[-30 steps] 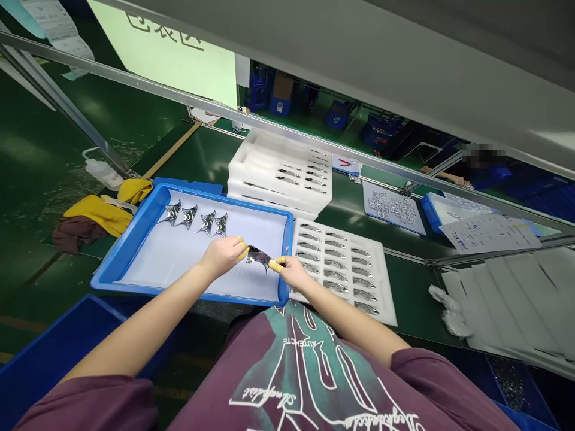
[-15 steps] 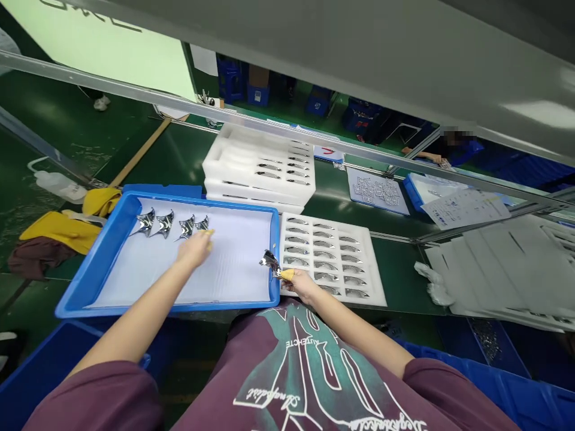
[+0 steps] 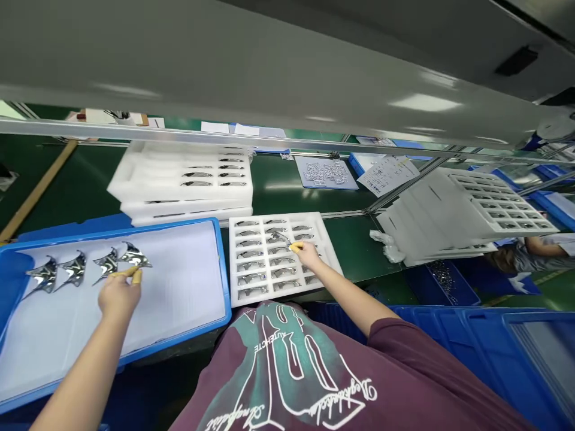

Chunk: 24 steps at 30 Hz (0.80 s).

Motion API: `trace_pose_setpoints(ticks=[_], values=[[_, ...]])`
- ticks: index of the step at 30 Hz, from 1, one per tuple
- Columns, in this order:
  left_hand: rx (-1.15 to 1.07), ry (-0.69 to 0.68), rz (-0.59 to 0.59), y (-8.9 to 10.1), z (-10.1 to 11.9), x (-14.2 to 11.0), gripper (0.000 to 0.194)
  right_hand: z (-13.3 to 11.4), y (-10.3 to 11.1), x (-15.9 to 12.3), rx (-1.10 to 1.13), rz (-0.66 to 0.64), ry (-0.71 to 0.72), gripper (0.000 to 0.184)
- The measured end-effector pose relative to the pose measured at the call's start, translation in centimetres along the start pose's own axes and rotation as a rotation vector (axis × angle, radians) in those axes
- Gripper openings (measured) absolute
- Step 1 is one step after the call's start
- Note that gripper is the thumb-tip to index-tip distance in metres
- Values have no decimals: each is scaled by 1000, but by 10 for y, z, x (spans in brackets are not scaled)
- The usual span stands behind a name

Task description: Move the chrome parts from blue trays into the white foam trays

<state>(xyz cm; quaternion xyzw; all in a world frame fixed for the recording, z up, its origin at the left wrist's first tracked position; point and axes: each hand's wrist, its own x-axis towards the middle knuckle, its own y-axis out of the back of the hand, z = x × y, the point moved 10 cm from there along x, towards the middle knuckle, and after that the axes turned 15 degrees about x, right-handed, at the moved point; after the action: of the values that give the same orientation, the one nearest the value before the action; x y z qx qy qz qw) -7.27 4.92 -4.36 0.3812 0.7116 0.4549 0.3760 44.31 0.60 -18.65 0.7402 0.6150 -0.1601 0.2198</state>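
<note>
A blue tray (image 3: 223,281) with a white liner holds a row of several shiny curved metal pieces. My left hand (image 3: 117,293), with yellow finger cots, is pinched at the lower edge of the rightmost piece (image 3: 133,256). To the right, a white foam tray (image 3: 330,254) has slots filled with slim metal parts. Over its middle is my right hand (image 3: 309,254), also with yellow cots, closed on a shiny metal piece (image 3: 280,238) held just above the slots.
Stacked white foam trays (image 3: 179,185) stand behind the blue tray. More foam trays (image 3: 453,218) are stacked at the right, beside papers (image 3: 326,172). Blue bins (image 3: 471,335) stand at the lower right. A co-worker's arm (image 3: 534,246) shows at the far right. A metal rail (image 3: 269,142) crosses overhead.
The two hands have parted. My right hand carried the metal piece from the blue tray out over the foam tray. My left hand moved to the row of pieces. The view swung right.
</note>
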Motion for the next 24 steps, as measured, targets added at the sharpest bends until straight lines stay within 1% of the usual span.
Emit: trace_pose_setpoints(ticks=[2,3,5,7,9,10,12,13,15,18,21,24], values=[[-116,91,-82,-9,19,-30,26,-9,29,31,-163,29,45,17],[-209,102,-112,-14,34,-48,27,-13,41,48,-239,40,59,18],[-455,99,-109,-21,71,-84,28,-17,58,83,-372,42,76,20],[-741,98,-119,-30,109,-118,30,-17,66,118,-478,22,80,22],[-978,106,-149,-38,142,-145,33,-10,68,147,-562,-19,79,23],[-1057,98,-161,-40,156,-155,34,-4,67,159,-598,-47,75,23],[-1136,62,-171,-40,177,-169,38,10,64,176,-651,-104,60,20],[-1144,38,-169,-38,184,-174,39,18,63,182,-667,-127,54,18],[-1135,11,-161,-34,191,-181,41,33,64,189,-682,-145,44,15],[-1103,28,-145,-32,191,-187,42,51,66,194,-694,-142,31,12],[-1079,22,-134,-31,193,-189,42,60,64,198,-703,-136,14,12],[-1051,-19,-120,-27,201,-187,41,61,58,203,-706,-133,11,14]])
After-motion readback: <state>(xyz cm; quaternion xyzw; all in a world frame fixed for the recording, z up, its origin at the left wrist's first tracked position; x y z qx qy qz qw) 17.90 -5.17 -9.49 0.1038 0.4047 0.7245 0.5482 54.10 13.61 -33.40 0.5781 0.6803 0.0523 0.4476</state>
